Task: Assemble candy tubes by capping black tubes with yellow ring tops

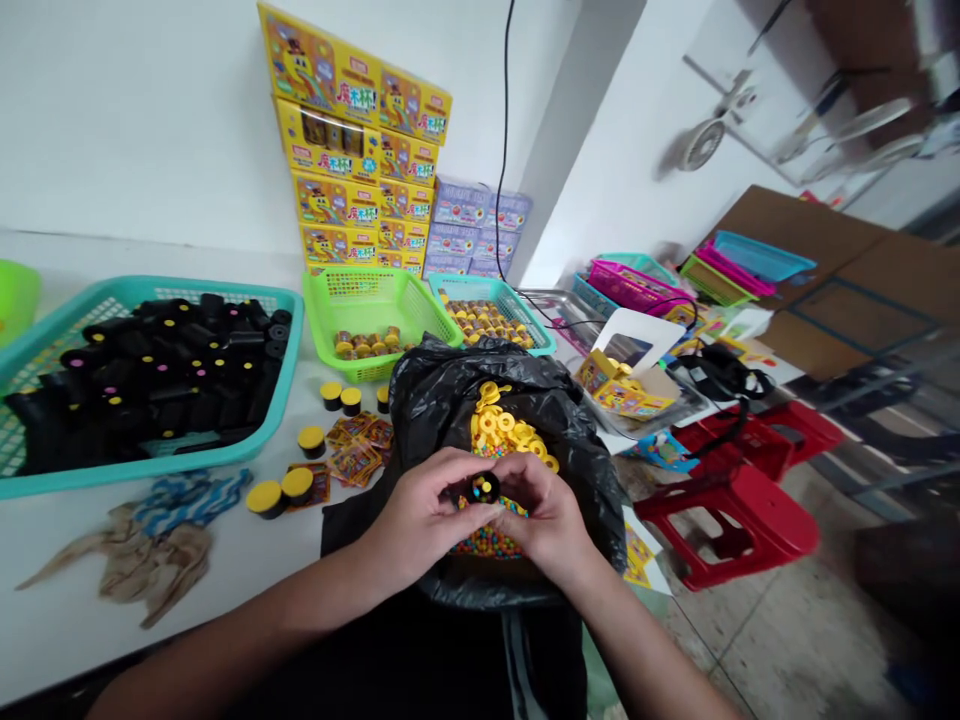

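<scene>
Between my two hands is a small black cup (483, 488) with a yellow knob at its centre and a few coloured candies inside. My left hand (420, 515) has its fingers curled round one side of the cup. Round the other side close the fingers of my right hand (546, 515). Directly below lie many small coloured candies (487, 545) in a black plastic bag (592, 480). Yellow plastic rings (506, 432) are heaped behind them in the same bag. The cup's lower part is hidden by my fingers.
Black cups fill a teal basket (289, 400) at left. Black-and-yellow tubs (266, 498), printed cards (354, 462) and a cloth (161, 560) lie nearby. Behind the bag stand a green basket (319, 320) and stacked yellow boxes (337, 205). Red stools (739, 525) are on the right.
</scene>
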Action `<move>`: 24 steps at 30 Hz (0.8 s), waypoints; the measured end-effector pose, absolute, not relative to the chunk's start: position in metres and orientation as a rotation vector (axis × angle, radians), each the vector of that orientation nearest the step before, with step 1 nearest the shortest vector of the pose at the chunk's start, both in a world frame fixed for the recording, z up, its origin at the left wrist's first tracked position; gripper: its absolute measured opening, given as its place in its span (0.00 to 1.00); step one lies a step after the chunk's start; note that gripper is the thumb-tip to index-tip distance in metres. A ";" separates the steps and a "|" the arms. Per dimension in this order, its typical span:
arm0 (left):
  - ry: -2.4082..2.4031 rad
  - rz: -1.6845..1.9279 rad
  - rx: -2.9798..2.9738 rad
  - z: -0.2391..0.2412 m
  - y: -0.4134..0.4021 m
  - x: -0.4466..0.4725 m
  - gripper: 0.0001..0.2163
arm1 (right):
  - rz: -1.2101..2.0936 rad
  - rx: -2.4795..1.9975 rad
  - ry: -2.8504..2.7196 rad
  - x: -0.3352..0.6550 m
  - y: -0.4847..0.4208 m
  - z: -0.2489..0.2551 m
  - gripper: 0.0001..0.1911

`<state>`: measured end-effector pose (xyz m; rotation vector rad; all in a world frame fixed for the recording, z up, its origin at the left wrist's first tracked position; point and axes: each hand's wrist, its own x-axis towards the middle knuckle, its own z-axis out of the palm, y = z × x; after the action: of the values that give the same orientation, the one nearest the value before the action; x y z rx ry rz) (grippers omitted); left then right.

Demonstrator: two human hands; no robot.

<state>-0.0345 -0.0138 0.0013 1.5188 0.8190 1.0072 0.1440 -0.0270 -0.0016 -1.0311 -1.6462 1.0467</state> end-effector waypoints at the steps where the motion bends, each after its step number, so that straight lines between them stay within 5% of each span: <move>1: 0.803 0.992 1.502 0.001 -0.013 -0.033 0.15 | 1.008 -1.047 -1.669 0.147 -0.027 -0.001 0.14; 9: 0.957 0.900 1.315 -0.001 -0.006 -0.030 0.16 | 0.315 -1.987 -2.178 0.201 0.006 0.010 0.03; 15: 0.961 0.883 1.329 -0.005 -0.006 -0.029 0.15 | 0.282 -2.111 -2.390 0.190 0.000 0.001 0.13; 24: 0.922 0.889 1.378 -0.007 -0.008 -0.033 0.15 | 0.338 -2.014 -2.388 0.204 -0.011 0.010 0.05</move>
<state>-0.0327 -0.0077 -0.0069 1.3780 0.9224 0.8891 0.2035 -0.0109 0.0095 -2.0142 -2.3883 0.3380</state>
